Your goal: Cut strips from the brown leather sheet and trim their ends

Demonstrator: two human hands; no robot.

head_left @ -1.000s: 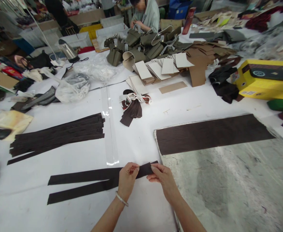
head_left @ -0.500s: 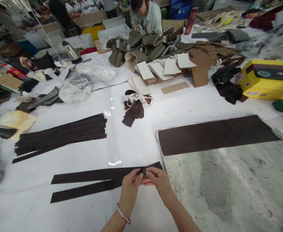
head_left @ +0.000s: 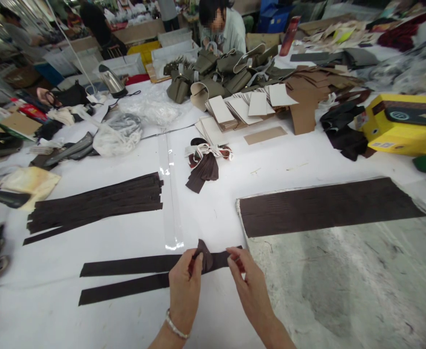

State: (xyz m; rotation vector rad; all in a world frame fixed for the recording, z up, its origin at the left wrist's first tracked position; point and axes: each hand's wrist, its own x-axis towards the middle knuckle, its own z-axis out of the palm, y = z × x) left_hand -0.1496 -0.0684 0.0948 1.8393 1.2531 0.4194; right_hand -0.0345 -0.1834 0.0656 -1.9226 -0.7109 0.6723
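Two long dark brown fabric strips (head_left: 125, 265) lie side by side on the white table (head_left: 213, 213) in front of me. My left hand (head_left: 184, 286) pinches the upper strip near its right end, where a small fold of fabric stands up. My right hand (head_left: 247, 283) pinches the same strip's end a little to the right. A bracelet sits on my left wrist.
A stack of dark strips (head_left: 96, 203) lies at the left, a wide dark brown sheet (head_left: 329, 206) on a grey mat at the right. A clear ruler (head_left: 171, 194) lies between them. A tied bundle (head_left: 203, 165), card stacks, olive bags and a yellow box (head_left: 402, 126) lie beyond. A seated person (head_left: 223, 26) works at the far side.
My hands came together on the strip's end, then moved apart again. A small fold of the strip now sticks up at my left fingers.
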